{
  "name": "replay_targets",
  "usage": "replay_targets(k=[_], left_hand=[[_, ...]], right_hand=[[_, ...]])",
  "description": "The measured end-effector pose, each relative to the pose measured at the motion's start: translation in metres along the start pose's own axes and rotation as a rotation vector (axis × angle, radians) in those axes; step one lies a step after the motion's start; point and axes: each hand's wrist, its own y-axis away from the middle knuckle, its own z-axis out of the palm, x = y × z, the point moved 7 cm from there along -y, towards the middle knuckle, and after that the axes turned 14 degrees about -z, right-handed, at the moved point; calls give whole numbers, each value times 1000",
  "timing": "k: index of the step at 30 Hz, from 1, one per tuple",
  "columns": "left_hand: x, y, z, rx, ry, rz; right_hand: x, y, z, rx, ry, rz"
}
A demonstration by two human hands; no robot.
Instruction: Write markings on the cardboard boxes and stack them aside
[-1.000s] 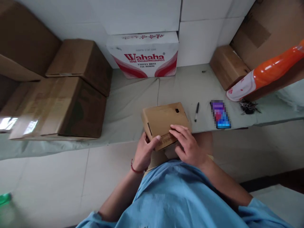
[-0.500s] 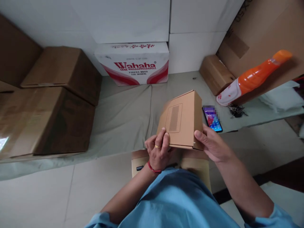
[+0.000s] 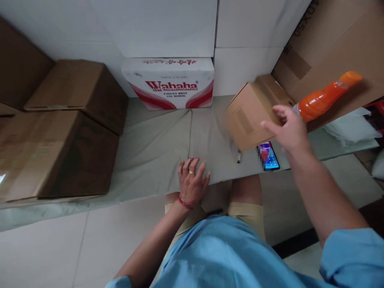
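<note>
A small brown cardboard box (image 3: 246, 120), blurred and tilted, is over the right part of the covered surface. My right hand (image 3: 288, 128) grips its right side, thumb towards the printed face and fingers on the adjoining side. Nothing is in my left hand (image 3: 193, 180), which is open with fingers spread at the front edge of the grey-green cloth (image 3: 150, 160). A lit phone (image 3: 269, 157) lies just below the box. Beside it, a short thin object with a silvery end (image 3: 239, 157) pokes out, partly hidden by the box.
Behind stands a white and red Wahaha water carton (image 3: 174, 90). Large brown cartons (image 3: 63, 152) are stacked at left. An orange bottle (image 3: 321, 100), another small brown box (image 3: 274, 90) and white plastic packaging (image 3: 351, 126) are at right, near a big carton (image 3: 339, 48).
The small box has moved away from my body, up and right, with my right hand. My left hand has let go of it and opened. The thin silvery object has come into view.
</note>
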Motion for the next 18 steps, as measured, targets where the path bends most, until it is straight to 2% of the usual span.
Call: replay_targets(k=[1,3,5,7,13,18], left_hand=[[-10,-1,8,-71,-19,-37],[-25,-2,24,-188,-35,-84],[-31,-1,33,-231,-33,-94],[-31,0,35,-230,-34,-95],[-26,0,33,-233,-38,-113],[-25,0,32,-199,-46,-102]], right_hand=[[7,-27,-9,41,144,-33],[23,-75,-15,21,389,8],[35,-112,-9,-56,523,56],[45,-136,2,-123,572,115],[67,-158,34,-300,730,268],[82,-163,47,-291,785,243]])
